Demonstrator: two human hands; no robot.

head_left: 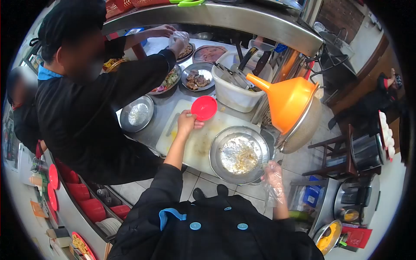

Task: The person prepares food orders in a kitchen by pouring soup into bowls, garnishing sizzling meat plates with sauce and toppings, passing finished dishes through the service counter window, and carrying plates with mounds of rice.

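Note:
My left hand [186, 123], bare, is closed on the edge of a small red bowl [204, 108], which it holds over a white cutting board [197, 141]. The bowl's inside looks bare. A round metal bowl [216, 149] sits at the board's right end, with light brown bits scattered on its bottom. My right hand [274, 175] wears a loose clear plastic glove. Its fingers are curled at the right rim of the metal bowl, partly blurred by the plastic.
A co-worker [82, 108] stands at left, reaching over plates. Behind the board are a metal plate of meat [197, 77] and a white tub [238, 97] of knives. An orange funnel [286, 104] juts in at right. A steel shelf edge [208, 17] spans overhead.

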